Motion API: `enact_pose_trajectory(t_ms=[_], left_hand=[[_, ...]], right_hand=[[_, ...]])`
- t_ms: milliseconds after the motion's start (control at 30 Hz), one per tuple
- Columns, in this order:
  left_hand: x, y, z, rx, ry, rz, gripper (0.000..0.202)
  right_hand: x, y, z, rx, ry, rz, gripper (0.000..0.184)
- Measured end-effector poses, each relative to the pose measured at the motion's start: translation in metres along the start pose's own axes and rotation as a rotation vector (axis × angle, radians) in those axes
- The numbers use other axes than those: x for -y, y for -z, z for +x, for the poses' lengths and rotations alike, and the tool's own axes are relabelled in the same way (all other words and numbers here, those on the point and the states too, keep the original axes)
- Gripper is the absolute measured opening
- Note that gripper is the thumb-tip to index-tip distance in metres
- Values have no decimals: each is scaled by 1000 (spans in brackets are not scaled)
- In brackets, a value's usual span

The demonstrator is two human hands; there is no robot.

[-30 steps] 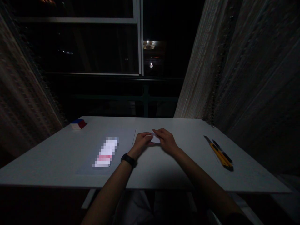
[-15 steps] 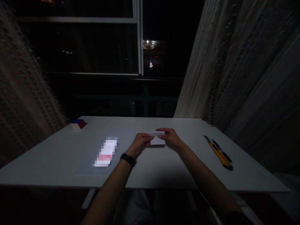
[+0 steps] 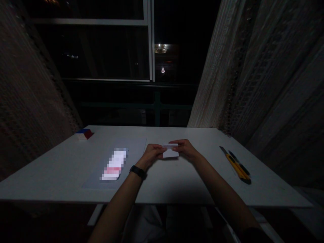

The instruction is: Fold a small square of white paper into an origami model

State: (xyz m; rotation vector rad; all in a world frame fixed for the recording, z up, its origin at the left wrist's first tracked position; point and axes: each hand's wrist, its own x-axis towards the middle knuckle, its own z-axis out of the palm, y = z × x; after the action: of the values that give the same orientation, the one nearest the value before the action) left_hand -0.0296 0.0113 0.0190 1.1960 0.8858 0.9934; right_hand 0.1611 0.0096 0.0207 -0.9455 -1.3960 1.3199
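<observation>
A small white piece of paper point(image 3: 170, 154) with a crease across its upper part is held just over the middle of the table. My left hand point(image 3: 152, 152) pinches its left edge, thumb on the near face. On the other side my right hand point(image 3: 186, 148) grips the right edge, with its thumb on the front and its index finger along the top. Both hands are closed on the paper. The fingers behind it are hidden. A dark band point(image 3: 138, 171) sits on my left wrist.
On the white table point(image 3: 63, 168), a lit phone point(image 3: 115, 164) with a blurred screen lies on a pale sheet point(image 3: 138, 145) at left. A puzzle cube point(image 3: 84, 134) stands at the far left. To the right lie a yellow utility knife point(image 3: 236, 166) and a dark pen point(image 3: 239, 162). Curtains hang on both sides.
The right hand and the paper's upper edge have dropped slightly, and the top fold looks narrower. My left hand stays almost where it was. The curtains have shifted a little.
</observation>
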Motion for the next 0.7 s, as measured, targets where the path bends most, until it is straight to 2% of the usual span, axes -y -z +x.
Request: enact_pose_trajectory(t_ms=[167, 500, 700], left_hand=[[-1, 0, 0, -7, 11, 28, 30], [1, 0, 0, -20, -6, -81, 26], [5, 2, 4, -58, -16, -93, 24]], right_hand=[[-3, -4, 0, 21, 42, -3, 43], [-7, -1, 3, 19, 118, -122, 38], [-5, -5, -1, 117, 112, -143, 43]])
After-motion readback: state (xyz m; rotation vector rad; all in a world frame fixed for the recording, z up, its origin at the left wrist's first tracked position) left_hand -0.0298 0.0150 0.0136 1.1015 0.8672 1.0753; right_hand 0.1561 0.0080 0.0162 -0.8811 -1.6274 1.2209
